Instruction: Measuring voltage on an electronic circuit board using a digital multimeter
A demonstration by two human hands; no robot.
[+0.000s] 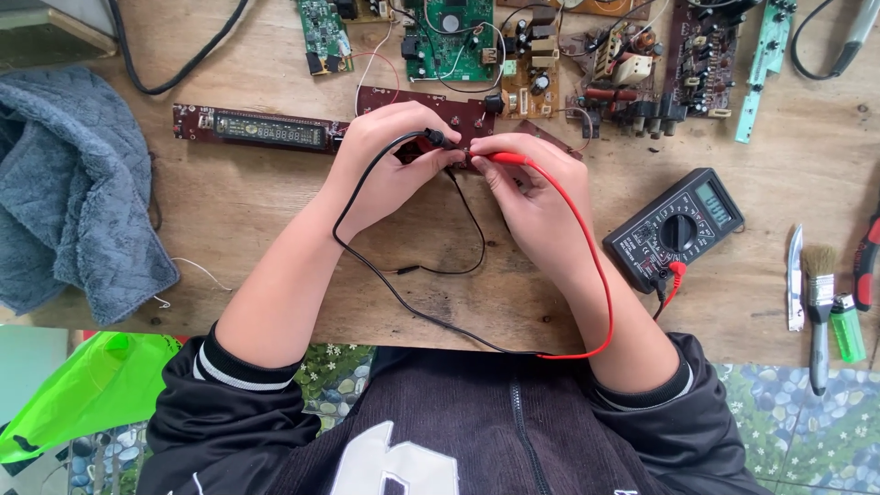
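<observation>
Wooden bench (257, 211): left hand (390, 160) pinches black probe (433, 138), right hand (527, 192) grips red probe (502, 159) on brown board (458, 108); tips nearly touch and might short.

Colours on brown wooden bench (257, 211)
Red probe (504, 159), black probe (433, 137); dark grey multimeter (674, 229); grey-blue towel (73, 192); green lighter (847, 328).

Wooden table (275, 266) — grey towel (73, 192) at left, dark red display board (261, 128), green and brown circuit boards (449, 41) along the far edge, black multimeter (674, 229) at right — then knife (795, 275), brush (819, 312), green lighter (848, 328).
</observation>
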